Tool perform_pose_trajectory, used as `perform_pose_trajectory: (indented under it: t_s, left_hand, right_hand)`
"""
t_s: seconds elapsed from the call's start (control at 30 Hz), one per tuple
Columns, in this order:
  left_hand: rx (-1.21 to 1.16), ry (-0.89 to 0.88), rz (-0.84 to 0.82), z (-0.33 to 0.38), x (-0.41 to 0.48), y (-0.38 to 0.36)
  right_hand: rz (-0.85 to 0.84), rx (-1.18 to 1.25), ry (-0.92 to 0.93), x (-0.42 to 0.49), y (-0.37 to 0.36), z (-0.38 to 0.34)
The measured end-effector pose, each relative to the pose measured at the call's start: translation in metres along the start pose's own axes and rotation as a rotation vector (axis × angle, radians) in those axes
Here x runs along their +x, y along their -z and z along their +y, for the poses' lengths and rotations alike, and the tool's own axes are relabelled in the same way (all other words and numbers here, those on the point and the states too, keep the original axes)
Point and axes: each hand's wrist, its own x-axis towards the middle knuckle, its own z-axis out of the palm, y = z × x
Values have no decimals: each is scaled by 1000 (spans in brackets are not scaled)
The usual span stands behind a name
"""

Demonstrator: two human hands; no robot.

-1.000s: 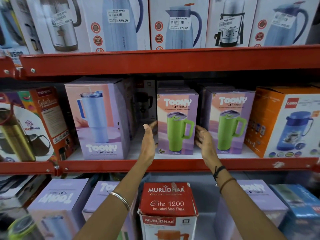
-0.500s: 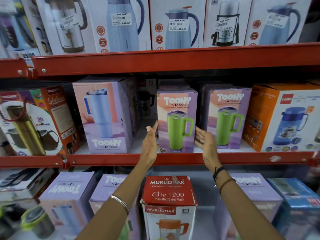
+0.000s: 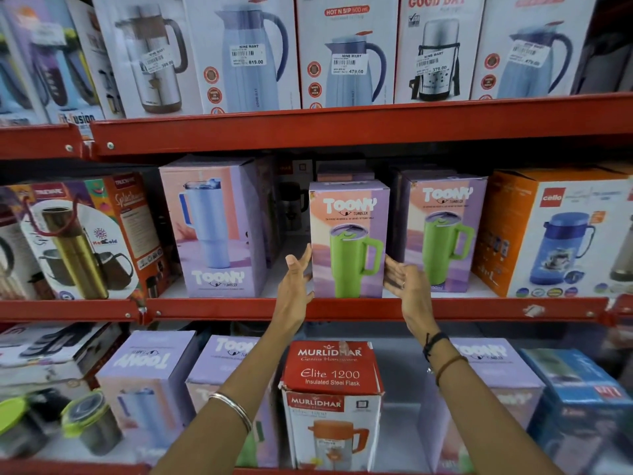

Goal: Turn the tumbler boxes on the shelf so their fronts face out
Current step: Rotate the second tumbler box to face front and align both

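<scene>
Three lilac Toony tumbler boxes stand on the middle red shelf point(image 3: 342, 308). The middle box point(image 3: 349, 234), with a green tumbler pictured, faces out. My left hand point(image 3: 297, 279) is open beside its lower left edge, fingers spread, barely touching or just off it. My right hand point(image 3: 404, 281) is open beside its lower right edge, palm toward the box. A second green-tumbler box point(image 3: 445, 231) stands to the right, front out. A larger box point(image 3: 214, 228) with a blue tumbler stands to the left, its logo at the bottom.
An orange Cello flask box point(image 3: 561, 231) stands at the right, a gold flask box point(image 3: 82, 238) at the left. A red Murlidhar flask box point(image 3: 330, 375) and more Toony boxes point(image 3: 147, 365) sit on the lower shelf. Jug boxes point(image 3: 246, 53) fill the upper shelf.
Both hands have drawn slightly back from the middle box and opened, the left thumb lifting. The view has tilted upward a little; the box stands as before.
</scene>
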Motion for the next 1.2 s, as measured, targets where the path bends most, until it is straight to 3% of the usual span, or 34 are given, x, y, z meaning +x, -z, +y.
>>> perform_pose_trajectory:
  t_s: [0.2,0.33,0.47,0.63,0.9,1.2]
  left_hand:
    - [-14,-40,126,-3,-8,-15]
    - [114,-331,348,-4,-30,-48]
    - [125,-473,160,0,-45,-100]
    - [66,-251,-79,4,-24,-156]
    - [-25,77,40,7,41,-200]
    - [4,41,2,5,29,-195]
  right_hand:
    - [-35,-24,-8,-8,4,-3]
    - [25,-21,58,-15,20,-1]
    - [238,-12,217,-11,54,-10]
    - [430,14,226,13,94,-22]
    - [235,-20,-39,69,135,-4]
    - [165,66,-35,59,152,-21]
